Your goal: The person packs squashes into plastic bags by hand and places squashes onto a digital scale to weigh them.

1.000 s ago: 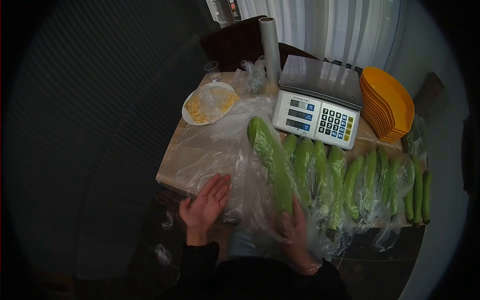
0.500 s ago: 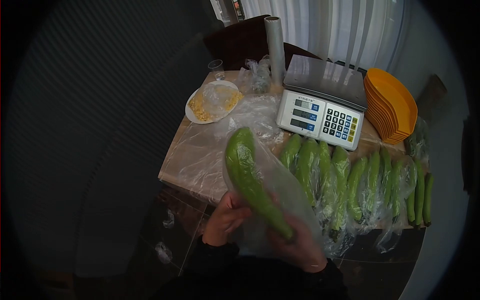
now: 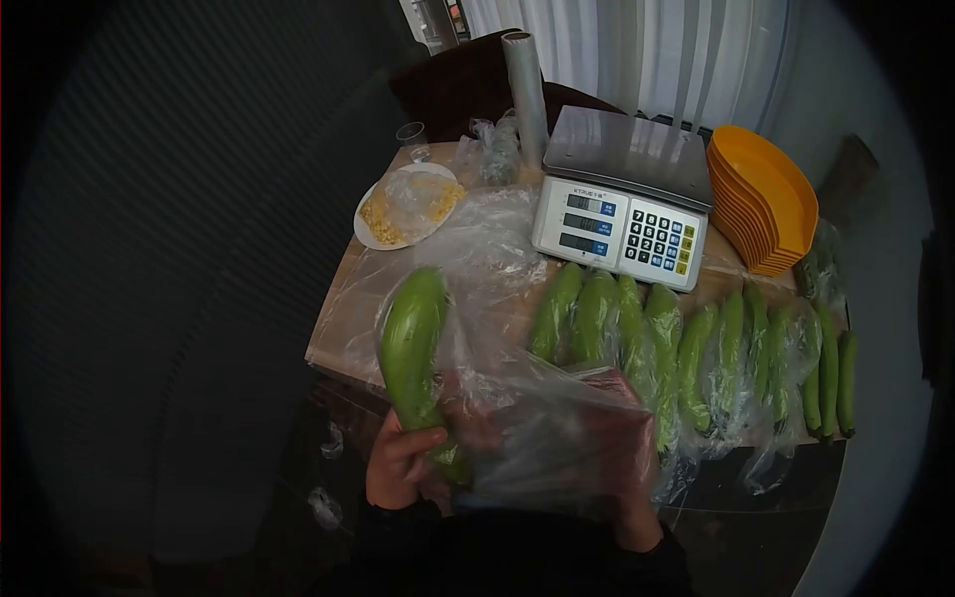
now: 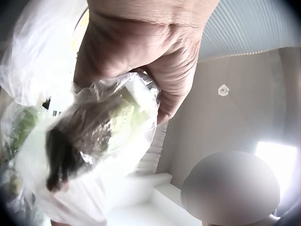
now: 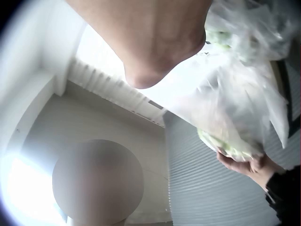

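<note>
My left hand (image 3: 398, 460) grips the narrow lower part of a long green gourd (image 3: 413, 343), its thumb across the front. In the left wrist view, clear plastic wraps the gourd's darker end (image 4: 89, 134) below that hand. From the gourd, a clear plastic bag (image 3: 542, 428) spreads over to my right hand (image 3: 627, 448), which shows reddish through the film. Its fingers are blurred behind the plastic, and I cannot tell whether they pinch it. The right wrist view shows the bag (image 5: 230, 103) stretched between both hands.
Several wrapped green gourds (image 3: 665, 343) lie in a row along the table's right side. Behind them stand a digital scale (image 3: 622, 224) and stacked orange trays (image 3: 761, 199). A white plate (image 3: 373, 231) with yellow pieces, a plastic roll (image 3: 527, 99) and a clear cup (image 3: 413, 139) stand farther back.
The gourd has moved left and now stands more upright in the left hand, which was open and apart from it at first. The right hand has left the gourd's lower end and moved right with the bag.
</note>
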Tool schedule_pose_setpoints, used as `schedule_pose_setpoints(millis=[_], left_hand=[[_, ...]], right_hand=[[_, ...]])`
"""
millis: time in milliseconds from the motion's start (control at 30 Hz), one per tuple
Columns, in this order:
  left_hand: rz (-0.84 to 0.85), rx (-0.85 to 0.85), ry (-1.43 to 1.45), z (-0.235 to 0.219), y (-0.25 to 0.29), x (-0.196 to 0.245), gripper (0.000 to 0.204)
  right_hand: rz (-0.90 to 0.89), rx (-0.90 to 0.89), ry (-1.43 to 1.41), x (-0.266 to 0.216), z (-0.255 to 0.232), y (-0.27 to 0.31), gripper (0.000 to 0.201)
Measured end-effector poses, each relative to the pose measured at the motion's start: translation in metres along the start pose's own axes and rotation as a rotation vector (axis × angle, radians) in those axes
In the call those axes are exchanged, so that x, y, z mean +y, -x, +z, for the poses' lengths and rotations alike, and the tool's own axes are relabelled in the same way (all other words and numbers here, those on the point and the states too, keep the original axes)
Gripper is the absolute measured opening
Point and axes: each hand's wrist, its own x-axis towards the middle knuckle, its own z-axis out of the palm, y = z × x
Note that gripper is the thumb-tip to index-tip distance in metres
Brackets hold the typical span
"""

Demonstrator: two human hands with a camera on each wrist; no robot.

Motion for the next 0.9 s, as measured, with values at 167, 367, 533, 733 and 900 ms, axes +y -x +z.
schedule_pose_setpoints(millis=[167,367,533,733,900], left_hand=[[0.066,0.156,0.109,-0.015,0.009,0.002,0.095],[-0.041,0.179,0.174,-0.007,0.004,-0.032,0.098],[-0.068,0.065,0.173,-0.014,0.008,-0.051,0.094],[-0.006,0.158,0.154,-0.054,0.013,-0.055,0.082],[0.044,0.204,0.211,-0.062,0.019,-0.077,0.070]], right_hand=[[-0.419,0.414,0.162,-0.079,0.000,-0.019,0.092],[-0.198,-0.135,0.793,-0.061,0.044,-0.015,0.098],[0.137,-0.231,0.290,-0.006,0.034,-0.016,0.027],[0.225,0.122,0.153,-0.019,0.008,-0.010,0.038],[0.109,-0.157,-0.447,-0.025,-0.021,-0.007,0.031]])
